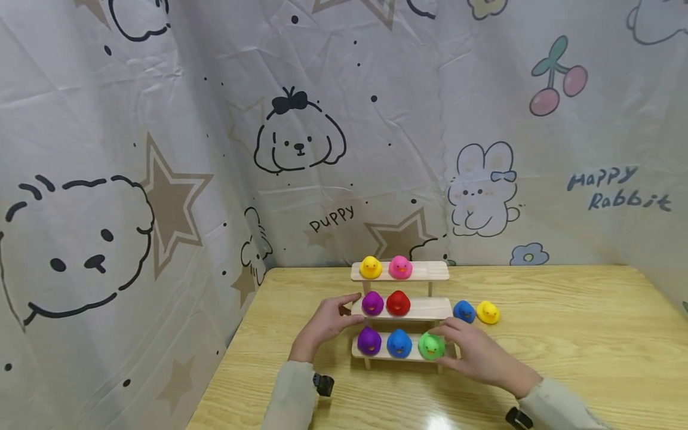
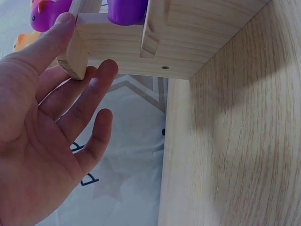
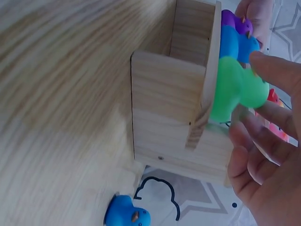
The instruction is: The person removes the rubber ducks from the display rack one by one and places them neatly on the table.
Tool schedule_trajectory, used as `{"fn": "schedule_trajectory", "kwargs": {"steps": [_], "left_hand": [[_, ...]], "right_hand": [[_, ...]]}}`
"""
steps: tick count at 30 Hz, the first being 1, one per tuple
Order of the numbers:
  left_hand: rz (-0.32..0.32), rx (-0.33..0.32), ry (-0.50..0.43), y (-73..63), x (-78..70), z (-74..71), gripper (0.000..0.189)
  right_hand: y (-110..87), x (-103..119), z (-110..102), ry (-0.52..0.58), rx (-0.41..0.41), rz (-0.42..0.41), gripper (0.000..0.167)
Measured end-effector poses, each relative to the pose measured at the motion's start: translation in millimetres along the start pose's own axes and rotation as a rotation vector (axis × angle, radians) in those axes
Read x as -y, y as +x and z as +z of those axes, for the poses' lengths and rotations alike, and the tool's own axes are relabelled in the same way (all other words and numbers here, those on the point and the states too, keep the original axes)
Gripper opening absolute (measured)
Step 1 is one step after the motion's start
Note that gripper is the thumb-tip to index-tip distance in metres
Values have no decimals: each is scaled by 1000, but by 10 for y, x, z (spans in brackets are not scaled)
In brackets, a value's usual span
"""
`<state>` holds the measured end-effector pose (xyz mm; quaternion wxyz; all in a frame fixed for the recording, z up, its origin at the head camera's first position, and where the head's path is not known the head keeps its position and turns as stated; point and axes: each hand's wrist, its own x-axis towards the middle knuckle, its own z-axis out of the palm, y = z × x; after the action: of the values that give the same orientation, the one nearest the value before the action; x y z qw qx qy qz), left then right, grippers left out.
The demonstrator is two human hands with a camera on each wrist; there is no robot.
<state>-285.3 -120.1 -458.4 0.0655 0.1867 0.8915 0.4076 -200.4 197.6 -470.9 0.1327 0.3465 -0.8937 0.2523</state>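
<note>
A three-tier wooden stand [image 1: 424, 308] holds small rubber ducks. My left hand [image 1: 329, 322] grips the left end of its middle shelf, thumb in front and fingers behind, beside a purple duck [image 1: 372, 304]. With thumb and fingertips my right hand [image 1: 475, 352] pinches a green duck [image 1: 432, 346], which sits upright at the right end of the bottom shelf; the right wrist view shows the green duck [image 3: 230, 89] close up. Left of it on that shelf are a blue duck [image 1: 399, 343] and another purple duck [image 1: 369, 341].
The top shelf bears a yellow duck [image 1: 371, 267] and a pink duck [image 1: 400, 267]; a red duck [image 1: 398, 303] sits on the middle one. Right of the stand, a blue duck [image 1: 464, 312] and a yellow duck [image 1: 488, 312] lie on the wooden table [image 1: 580, 334]. A printed curtain [image 1: 398, 149] hangs behind.
</note>
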Motion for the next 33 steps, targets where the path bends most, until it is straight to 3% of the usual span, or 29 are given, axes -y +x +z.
{"fn": "schedule_trajectory", "kwargs": {"steps": [19,26,33], "left_hand": [[-6,9,12,-6,-30,-14,59],[-2,7,5,-17,-20,-15,58],[-10,3,2,-15,-16,-8,58]], "right_hand": [[37,1,137,-89,-73,0,37],[-7,0,98,-66,-118,-70,38],[-75,-16,0,-48,-127,-61,40]]}}
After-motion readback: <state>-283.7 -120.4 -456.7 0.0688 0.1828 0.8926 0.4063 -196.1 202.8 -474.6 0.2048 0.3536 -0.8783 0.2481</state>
